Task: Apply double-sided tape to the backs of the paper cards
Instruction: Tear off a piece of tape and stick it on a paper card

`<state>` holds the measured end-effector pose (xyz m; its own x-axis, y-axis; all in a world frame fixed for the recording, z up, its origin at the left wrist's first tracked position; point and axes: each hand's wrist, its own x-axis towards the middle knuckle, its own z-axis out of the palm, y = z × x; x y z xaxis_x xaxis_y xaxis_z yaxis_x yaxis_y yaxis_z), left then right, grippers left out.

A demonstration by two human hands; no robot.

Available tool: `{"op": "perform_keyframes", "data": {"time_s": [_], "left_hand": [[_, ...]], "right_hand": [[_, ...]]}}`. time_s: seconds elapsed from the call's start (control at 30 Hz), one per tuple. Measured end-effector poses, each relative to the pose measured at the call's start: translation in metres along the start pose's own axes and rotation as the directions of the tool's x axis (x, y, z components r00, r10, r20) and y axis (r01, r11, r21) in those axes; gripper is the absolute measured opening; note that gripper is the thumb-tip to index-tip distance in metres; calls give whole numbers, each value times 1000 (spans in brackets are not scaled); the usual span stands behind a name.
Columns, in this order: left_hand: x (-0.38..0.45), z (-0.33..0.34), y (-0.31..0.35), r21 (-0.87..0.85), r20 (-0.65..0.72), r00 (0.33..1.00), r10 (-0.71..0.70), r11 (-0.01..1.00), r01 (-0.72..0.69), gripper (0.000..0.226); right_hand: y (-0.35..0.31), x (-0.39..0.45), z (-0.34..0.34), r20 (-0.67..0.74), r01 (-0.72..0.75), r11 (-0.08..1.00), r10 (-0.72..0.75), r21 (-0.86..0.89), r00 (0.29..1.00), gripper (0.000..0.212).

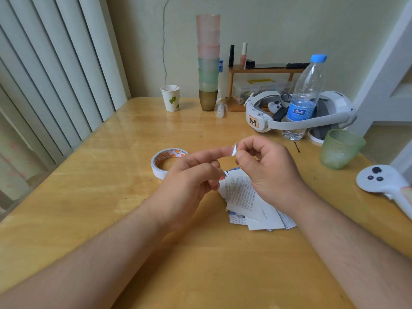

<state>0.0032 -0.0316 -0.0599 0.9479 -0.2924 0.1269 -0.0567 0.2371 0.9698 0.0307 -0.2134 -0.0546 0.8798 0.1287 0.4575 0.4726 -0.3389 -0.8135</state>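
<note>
The number "149" is handwritten in black on an orange tag (253, 121) stuck to the white headset (312, 121); just beside that tag, a blue label (298, 112) with white characters is borne by the water bottle (305, 94), too small to be read; the print on the paper cards (245, 197), nearer than the headset, cannot be made out.

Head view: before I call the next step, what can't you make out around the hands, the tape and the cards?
- Small white piece pinched between left hand and right hand: too small to tell tape from backing.
- Paper cards: the hands cover the pile's upper part; the count is unclear.
- Tape roll: the left hand hides its near right side and any loose end.
- Card print: too small to read.
</note>
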Motion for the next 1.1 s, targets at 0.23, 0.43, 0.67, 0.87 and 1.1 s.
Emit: {"op": "perform_keyframes", "data": {"time_s": [0.23,0.43,0.67,0.87,1.1], "left_hand": [[1,-2,2,-102,1,1000,-14,995,14,49],[1,-2,2,-118,1,1000,-28,993,28,50],[2,-3,1,-129,-37,998,-48,991,43,44],[3,-4,-1,-156,-56,996,-76,986,66,43],[6,-4,-2,-196,-39,992,-120,974,110,47]], "right_hand": [[2,0,-2,-15,-12,1000,12,-13,1000,18],[3,1,-3,-27,-14,1000,14,-7,1000,21],[5,2,-5,-35,-19,1000,20,13,999,18],[19,9,-16,-89,-91,996,90,3,992,14],[40,17,-39,-178,-186,954,146,-234,973,14]]}}
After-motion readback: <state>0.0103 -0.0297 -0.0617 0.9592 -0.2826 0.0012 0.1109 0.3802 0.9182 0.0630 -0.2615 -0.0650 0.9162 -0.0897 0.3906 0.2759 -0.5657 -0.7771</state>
